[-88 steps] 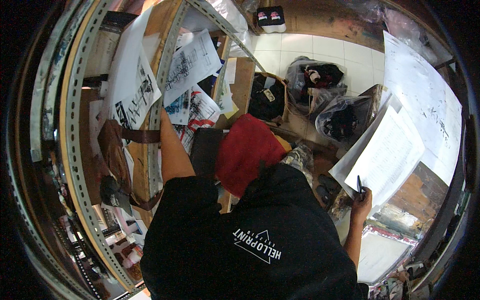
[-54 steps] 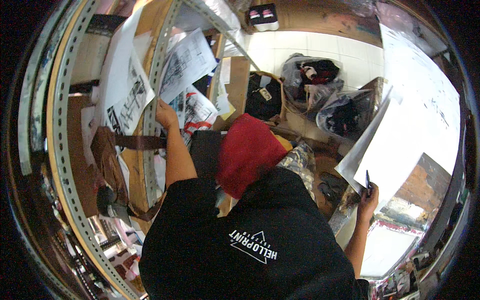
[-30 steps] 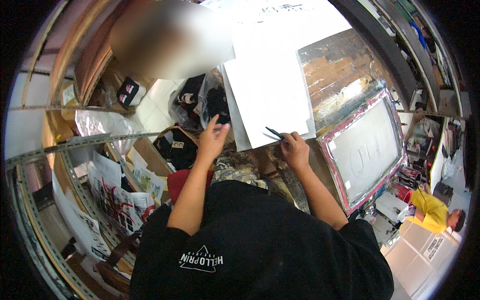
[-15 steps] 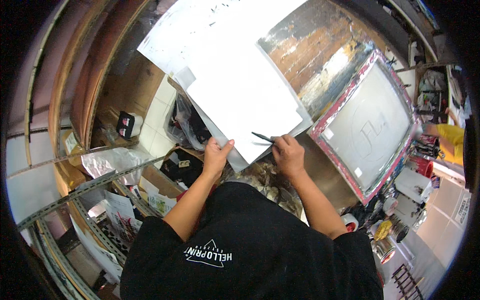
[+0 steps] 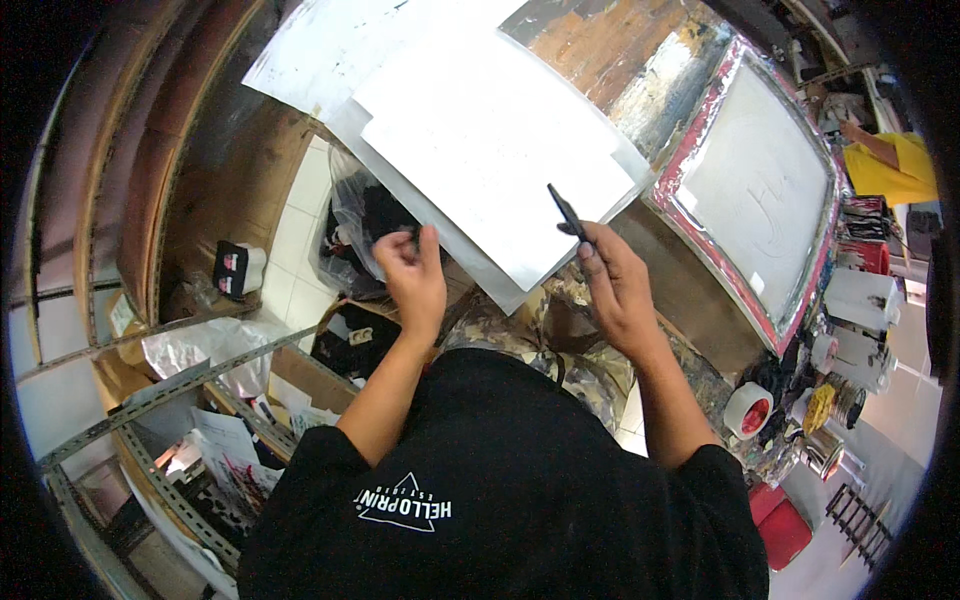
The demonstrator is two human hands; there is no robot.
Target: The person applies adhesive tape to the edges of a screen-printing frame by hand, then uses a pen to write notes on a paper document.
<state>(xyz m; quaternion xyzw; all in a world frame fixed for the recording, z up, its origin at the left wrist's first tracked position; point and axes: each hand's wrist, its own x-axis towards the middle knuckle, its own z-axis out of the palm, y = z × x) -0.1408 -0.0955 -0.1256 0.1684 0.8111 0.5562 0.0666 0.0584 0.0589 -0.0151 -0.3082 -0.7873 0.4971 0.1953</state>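
Observation:
My right hand (image 5: 618, 285) grips a slim black pen (image 5: 566, 213), its far end pointing up and left above the paper. White paper sheets (image 5: 480, 150) lie stacked on a larger pale translucent sheet (image 5: 507, 293) whose near corner sticks out toward me. My left hand (image 5: 412, 285) is raised just left of the sheets' edge, apart from them. Its fingers are curled in and the thumb points up; a small dark spot shows at the fingertips, too unclear to name.
A screen-printing frame (image 5: 668, 205) with a red, paint-stained border leans at the right. Paint-streaked wooden board (image 5: 600, 50) lies beyond the paper. A tape roll (image 5: 748, 410) and cans stand right. Metal shelving (image 5: 150, 410) and a plastic bag (image 5: 345, 190) are left. A person in yellow (image 5: 890, 170) is far right.
My left hand has let go of the paper's edge and drawn up and left. The right hand has moved right with the pen, which is now tilted more upright. The view has shifted.

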